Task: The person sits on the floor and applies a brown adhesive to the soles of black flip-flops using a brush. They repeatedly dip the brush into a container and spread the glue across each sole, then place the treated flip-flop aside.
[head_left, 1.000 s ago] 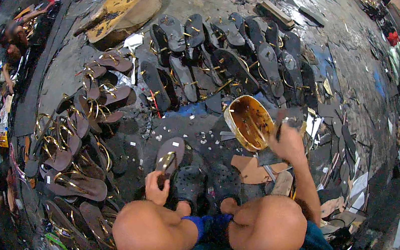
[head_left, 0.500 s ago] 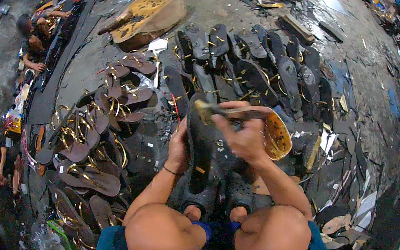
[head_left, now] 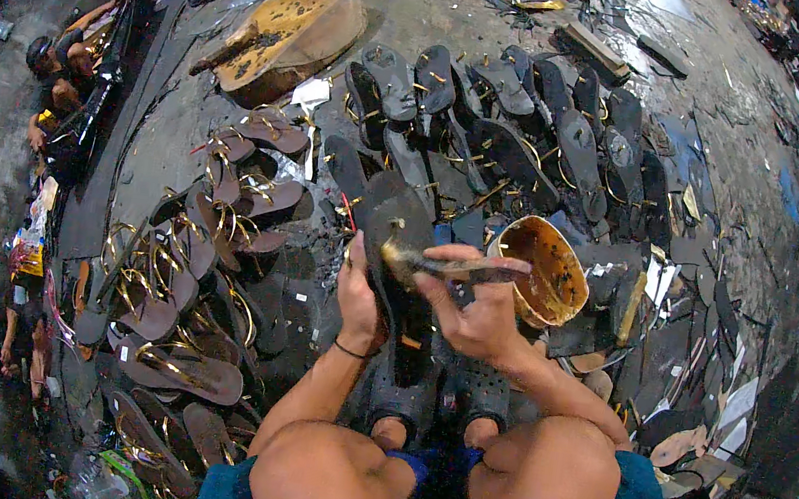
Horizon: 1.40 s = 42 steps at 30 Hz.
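My left hand (head_left: 359, 305) grips the left edge of a dark sandal sole (head_left: 393, 203), which stands tilted above my shoes. Closed around the handle of a brush (head_left: 478, 268) is my right hand (head_left: 482, 316). The brush's pale bristles rest against the middle of the sole's face, where a small light spot shows above them. Just beyond the right hand stands a yellowish tub (head_left: 559, 306) with dark specks and stains inside. The sole's lower part is in shadow, and the fingers behind it are hidden.
Dark sandals (head_left: 573, 156) stand in rows ahead. Brown sandals with gold straps (head_left: 192, 369) pile up at the left. A large stained yellow container (head_left: 297, 34) lies farther off, scraps (head_left: 704, 391) litter the right, and other people (head_left: 65, 69) sit at the far left.
The brush in my right hand has come down from the sole's upper end to its middle. My left hand still holds the sole, and the tub shows more fully.
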Tool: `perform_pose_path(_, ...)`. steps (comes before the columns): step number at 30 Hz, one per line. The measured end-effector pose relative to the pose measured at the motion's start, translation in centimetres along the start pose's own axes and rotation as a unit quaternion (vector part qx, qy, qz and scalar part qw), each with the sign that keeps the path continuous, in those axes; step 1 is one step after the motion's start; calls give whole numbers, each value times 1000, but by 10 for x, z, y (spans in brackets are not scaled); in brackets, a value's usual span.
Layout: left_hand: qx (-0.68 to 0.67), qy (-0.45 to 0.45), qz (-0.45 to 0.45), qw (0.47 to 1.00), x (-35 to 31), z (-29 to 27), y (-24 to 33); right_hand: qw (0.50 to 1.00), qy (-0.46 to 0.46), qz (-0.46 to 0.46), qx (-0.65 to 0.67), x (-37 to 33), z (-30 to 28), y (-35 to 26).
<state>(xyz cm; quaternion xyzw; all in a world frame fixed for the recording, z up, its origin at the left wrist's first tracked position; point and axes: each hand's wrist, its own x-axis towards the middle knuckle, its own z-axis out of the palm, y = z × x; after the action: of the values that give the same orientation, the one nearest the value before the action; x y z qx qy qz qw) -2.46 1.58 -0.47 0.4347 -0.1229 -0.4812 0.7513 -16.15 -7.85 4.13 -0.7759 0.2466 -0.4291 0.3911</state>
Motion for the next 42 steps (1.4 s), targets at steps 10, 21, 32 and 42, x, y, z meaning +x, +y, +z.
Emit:
perform_pose_path(10, 85, -34, -22, 996, -20, -2, 3, 800, -23, 414, 434, -3, 13, 5)
perform_pose_path(21, -31, -3, -171, 985, -42, 7, 34, 877, -65, 356, 317, -6, 15, 8)
perform_pose_path(32, -233, -191, -209, 930, 13, -5, 18, 923, -177, 182, 288, -2, 34, -25)
perform_pose_path(42, -184, 54, -72, 979, 19, 19, 26, 995, -62, 81, 1, -4, 12, 32)
